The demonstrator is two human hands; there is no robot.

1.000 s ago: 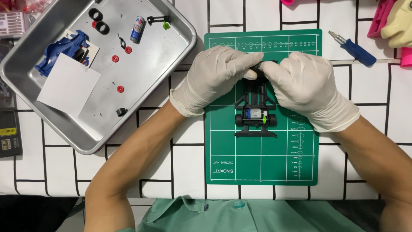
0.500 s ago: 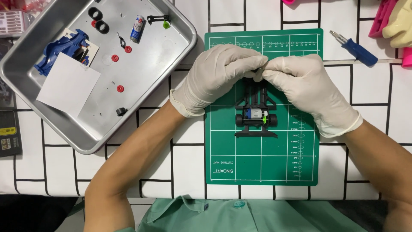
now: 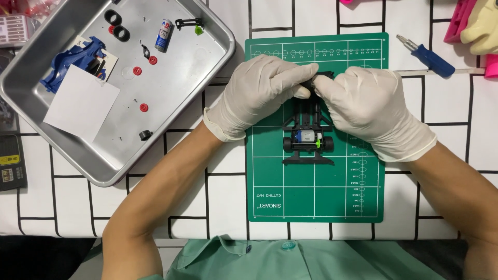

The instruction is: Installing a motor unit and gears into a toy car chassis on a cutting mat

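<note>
Seen from above: two white-gloved hands meeting over the far end of a small black toy car chassis (image 3: 307,136) lying on a green cutting mat (image 3: 316,192). Left hand (image 3: 258,93) coming in from the left, fingers curled and closed down onto the chassis's upper end, fingertips touching a black part there. Right hand (image 3: 369,103) coming in from the right, fingers likewise folded together on the same end, thumb and forefinger pinched against the black part just beside the left fingertips; both grips clamped on the chassis, exact contact under the gloves hidden. Near end of the chassis left uncovered, showing two black wheels, a silver motor between them and a small bright green piece at its right side. Mat resting on a white tablecloth (image 3: 223,202) with a black grid. To the left, just beside the mat's upper corner, a metal tray (image 3: 212,62) set at an angle, holding a blue car body shell (image 3: 72,62), a white sheet of paper (image 3: 82,102), two black tyres (image 3: 117,25), a small battery (image 3: 164,35), several red round pieces (image 3: 143,107), a black ring (image 3: 146,135) and a thin black bracket with a green tip (image 3: 189,23). Well apart at upper right, a blue-handled screwdriver (image 3: 426,55) on the cloth, and beyond it, at the frame's edge, pink and cream plastic shapes (image 3: 474,26). At bottom, bare forearms and a green shirt collar (image 3: 244,256).
</note>
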